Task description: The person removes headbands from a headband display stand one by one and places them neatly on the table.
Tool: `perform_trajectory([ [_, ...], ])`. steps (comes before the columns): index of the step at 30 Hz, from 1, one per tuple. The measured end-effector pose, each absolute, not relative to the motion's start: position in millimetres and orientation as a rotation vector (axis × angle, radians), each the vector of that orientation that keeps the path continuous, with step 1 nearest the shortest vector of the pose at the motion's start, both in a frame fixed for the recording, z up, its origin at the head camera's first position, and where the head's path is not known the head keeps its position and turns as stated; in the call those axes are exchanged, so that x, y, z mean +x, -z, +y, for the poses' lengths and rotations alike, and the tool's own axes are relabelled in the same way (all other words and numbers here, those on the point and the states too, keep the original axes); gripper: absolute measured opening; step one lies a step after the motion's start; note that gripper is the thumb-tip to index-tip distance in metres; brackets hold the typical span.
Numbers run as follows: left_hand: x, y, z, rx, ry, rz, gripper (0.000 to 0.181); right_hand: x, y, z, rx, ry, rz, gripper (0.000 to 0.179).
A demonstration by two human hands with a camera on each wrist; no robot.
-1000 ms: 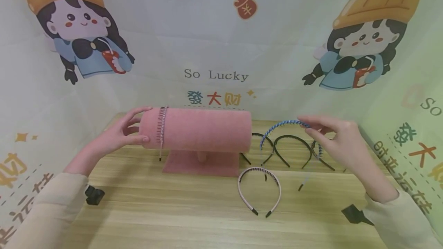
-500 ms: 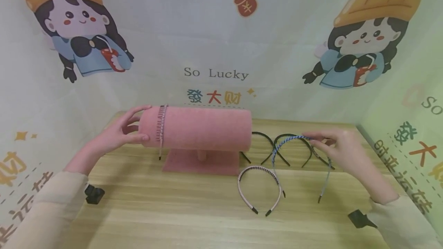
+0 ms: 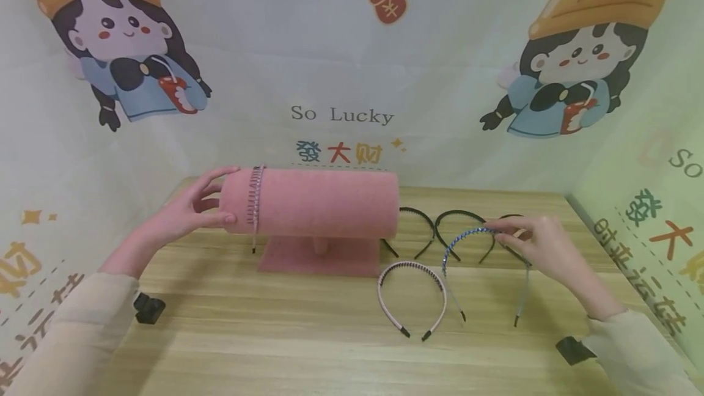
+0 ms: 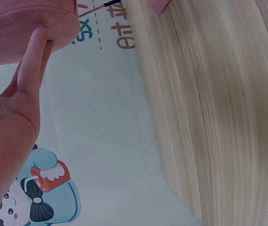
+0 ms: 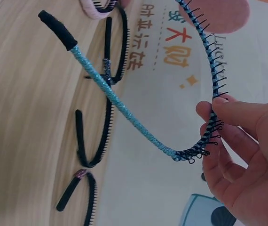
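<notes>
My left hand (image 3: 187,206) grips the left end of a pink headband display stand (image 3: 324,200), a padded roll on a flat base. Near that end a toothed silvery headband (image 3: 255,200) sits around the roll. In the left wrist view, fingers (image 4: 29,66) press against the roll's end. My right hand (image 3: 541,246) pinches a glittery blue headband (image 3: 462,240) near its top, and its tips hang down. The right wrist view shows dark wire teeth along its inner edge. On the table, left of it, lies a pink headband (image 3: 411,265).
Behind the blue headband, several black headbands lie in a row, including one black headband (image 3: 464,213) in the middle; the right hand partly covers the rightmost. A wooden table (image 3: 264,347) carries everything. A printed cloth (image 3: 341,66) surrounds its back and sides.
My right hand has lowered the blue headband and brought it slightly right, closer to the person. The left hand has kept its grip on the roll's end.
</notes>
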State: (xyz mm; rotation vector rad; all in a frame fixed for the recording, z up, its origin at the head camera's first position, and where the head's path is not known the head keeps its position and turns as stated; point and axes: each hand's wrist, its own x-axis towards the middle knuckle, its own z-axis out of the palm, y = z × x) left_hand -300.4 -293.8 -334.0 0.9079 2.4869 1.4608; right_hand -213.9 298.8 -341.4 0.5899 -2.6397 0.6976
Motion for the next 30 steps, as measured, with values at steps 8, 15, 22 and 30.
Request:
perform_trajectory([
  [8,-300,333,-292,0.887,-1.451,2.481,0.082,-217,355,314,0.579,-0.71,-2.747,0.023],
  [15,-298,331,-295,0.894,-1.454,2.479,0.082,-221,364,320,0.549,-0.732,-2.803,0.023],
  [22,-298,332,-295,0.89,-1.457,2.486,0.082,-223,375,324,0.557,-0.763,-2.836,0.025],
  [30,-299,333,-294,0.917,-1.465,2.48,0.082,-225,388,325,0.563,-0.746,-2.821,0.025],
])
